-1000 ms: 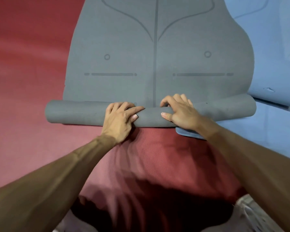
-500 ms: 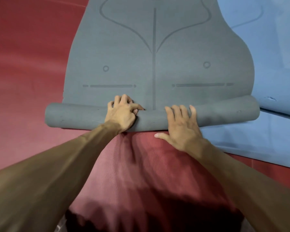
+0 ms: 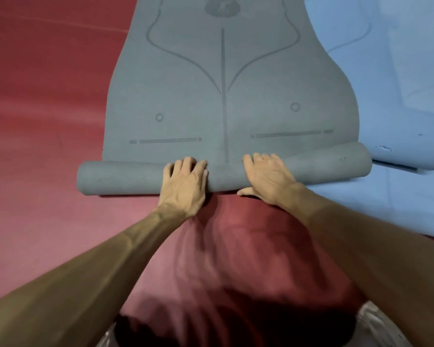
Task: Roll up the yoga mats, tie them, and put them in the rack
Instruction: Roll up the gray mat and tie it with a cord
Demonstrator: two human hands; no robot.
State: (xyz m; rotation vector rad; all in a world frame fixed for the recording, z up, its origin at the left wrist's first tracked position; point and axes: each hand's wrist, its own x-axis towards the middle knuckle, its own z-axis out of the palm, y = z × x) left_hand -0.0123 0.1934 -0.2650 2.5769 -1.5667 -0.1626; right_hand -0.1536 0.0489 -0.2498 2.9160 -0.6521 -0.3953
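A grey yoga mat (image 3: 226,101) with printed alignment lines lies flat on the red floor, running away from me. Its near end is wound into a roll (image 3: 125,177) that lies crosswise in front of me. My left hand (image 3: 184,185) presses on top of the roll just left of its middle, fingers curled over it. My right hand (image 3: 267,179) lies flat on the roll just right of the middle, fingers spread and thumb at the roll's near side. Both palms push down on the roll rather than closing around it.
A blue yoga mat (image 3: 398,96) lies flat to the right, partly under the grey mat's right edge. Red floor matting (image 3: 43,108) covers the left side and the area near me. My knees and dark clothing show at the bottom edge.
The roll has advanced along the grey mat, taking up more of it. My left hand has uncurled onto the roll's top, and my right hand has shifted forward over the roll.
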